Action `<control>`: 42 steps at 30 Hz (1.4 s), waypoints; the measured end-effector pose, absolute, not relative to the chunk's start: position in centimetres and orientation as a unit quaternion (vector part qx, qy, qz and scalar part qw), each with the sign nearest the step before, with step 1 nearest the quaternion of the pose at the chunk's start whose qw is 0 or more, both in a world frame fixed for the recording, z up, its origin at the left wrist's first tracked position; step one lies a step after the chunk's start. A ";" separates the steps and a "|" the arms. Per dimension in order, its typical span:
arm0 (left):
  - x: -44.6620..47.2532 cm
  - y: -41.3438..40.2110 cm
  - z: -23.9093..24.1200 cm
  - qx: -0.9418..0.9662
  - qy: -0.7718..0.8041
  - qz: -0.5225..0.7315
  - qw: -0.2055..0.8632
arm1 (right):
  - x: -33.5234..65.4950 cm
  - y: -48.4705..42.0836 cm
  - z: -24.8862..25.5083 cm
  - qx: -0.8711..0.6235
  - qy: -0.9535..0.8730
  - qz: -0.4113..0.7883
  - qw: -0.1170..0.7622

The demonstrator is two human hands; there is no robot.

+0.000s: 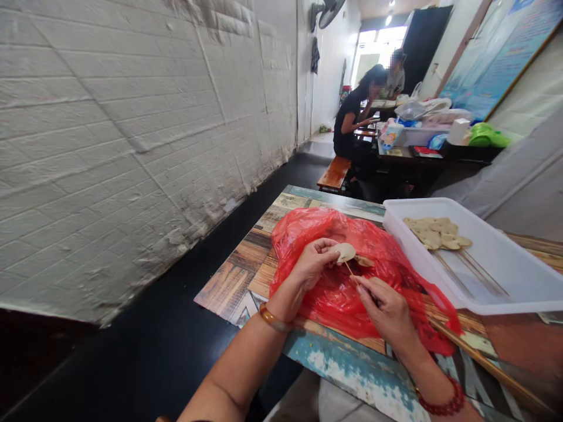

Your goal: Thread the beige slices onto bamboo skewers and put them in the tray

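Observation:
Between the fingers of my left hand [317,258] is a thin, pale round slice of food [345,252]. My right hand [383,302] pinches a thin wooden skewer [349,268], whose upper end meets the lower edge of the slice. Whether the tip has gone into it I cannot tell. Both hands are over a crumpled red plastic bag [325,225] on the table. Behind the slice, a brownish piece [364,261] shows at the bag's opening. Right of the bag, a white plastic tray [497,264] holds several skewered pale slices [433,232] with their sticks pointing toward me.
Long sticks [484,358] lie on the wood-patterned table [246,264] at the right. A white brick-patterned wall [132,146] runs along the left. Farther back, a person [352,117] sits on a wooden bench [335,172] at a cluttered table, with another person [396,76] beyond.

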State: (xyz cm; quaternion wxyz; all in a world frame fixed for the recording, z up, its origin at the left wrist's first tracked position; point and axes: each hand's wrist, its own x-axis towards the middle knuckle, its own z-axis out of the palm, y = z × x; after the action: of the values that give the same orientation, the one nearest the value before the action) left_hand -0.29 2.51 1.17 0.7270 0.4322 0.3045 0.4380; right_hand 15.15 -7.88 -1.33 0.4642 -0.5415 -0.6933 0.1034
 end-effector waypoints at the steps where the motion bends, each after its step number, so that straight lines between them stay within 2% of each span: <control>1: -0.3 2.5 1.2 0.431 0.305 0.437 0.728 | 15.2 -7.9 -1.3 -0.543 -0.695 0.103 0.461; 21: 0.2 2.0 1.2 0.449 0.292 0.440 0.721 | 15.1 -7.9 -1.5 -0.539 -0.692 0.102 0.469; 42: 0.3 2.2 0.9 0.509 0.316 0.453 0.660 | 15.0 -7.6 -1.9 -0.555 -0.671 0.115 0.478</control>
State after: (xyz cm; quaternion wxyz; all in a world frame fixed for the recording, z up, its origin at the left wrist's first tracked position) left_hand 0.32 2.21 0.91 0.6604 0.5086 0.3159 0.4532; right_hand 15.01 -7.58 -1.87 0.4781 -0.5551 -0.6709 0.1147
